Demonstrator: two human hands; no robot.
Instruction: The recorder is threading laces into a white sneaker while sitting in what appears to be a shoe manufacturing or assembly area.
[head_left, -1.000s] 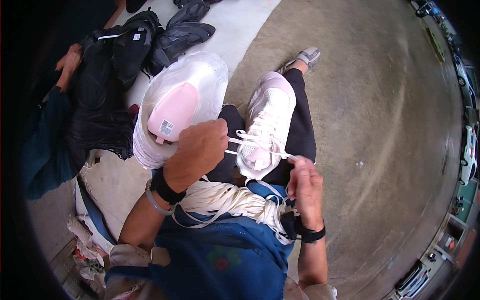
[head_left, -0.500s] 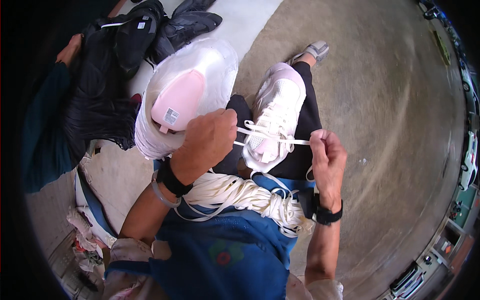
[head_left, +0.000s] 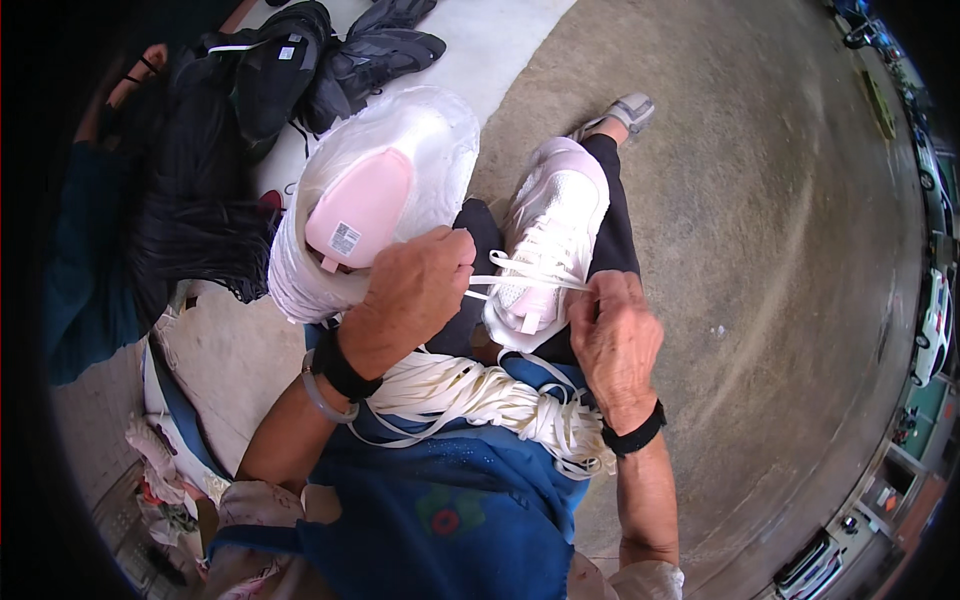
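A white and pink sneaker (head_left: 552, 225) lies on my dark-trousered lap, its toe pointing away from me. Across its opening runs a white shoelace (head_left: 512, 281), partly threaded, with a loop standing up. My left hand (head_left: 418, 285) pinches the lace just left of the shoe. On the other side my right hand (head_left: 612, 325) is closed at the lace, close against the shoe's edge; its fingertips are partly hidden. A bundle of loose cream laces (head_left: 470, 390) rests over my blue apron (head_left: 450, 490), below the shoe.
Left of the sneaker is a white bag-like container (head_left: 440, 130) with a pink insole (head_left: 360, 205) in it. Black shoes (head_left: 275, 75) and a hank of black laces (head_left: 200, 235) lie farther left, beside another person's arm (head_left: 85, 270). Concrete floor (head_left: 760, 250) stretches right.
My right hand has moved left, in toward the shoe, and turned knuckles-up. The lace span on that side is shorter. My left hand has barely moved. The other person's hand has shifted upward.
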